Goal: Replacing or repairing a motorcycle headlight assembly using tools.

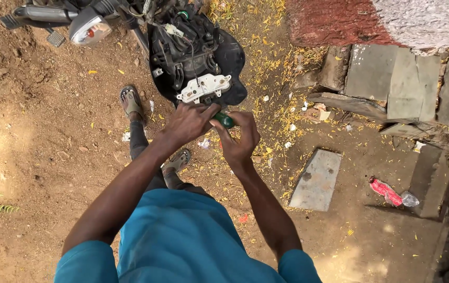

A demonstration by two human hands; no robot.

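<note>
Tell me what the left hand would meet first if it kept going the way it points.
Probably the white instrument-cluster backing on the black motorcycle headlight housing; the left hand points up at it from just below, though depth is unclear.

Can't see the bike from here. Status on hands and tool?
Left hand on white instrument housing. Right hand gripping green-handled tool. Wiring exposed above; nothing blocking.

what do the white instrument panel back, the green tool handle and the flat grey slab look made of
White instrument panel back: likely moulded plastic, matte, with ribs and screw tabs. Green tool handle: glossy, probably hard plastic; both hands cover most of it. Flat grey slab: looks like cut stone, dull and dusty.
</note>
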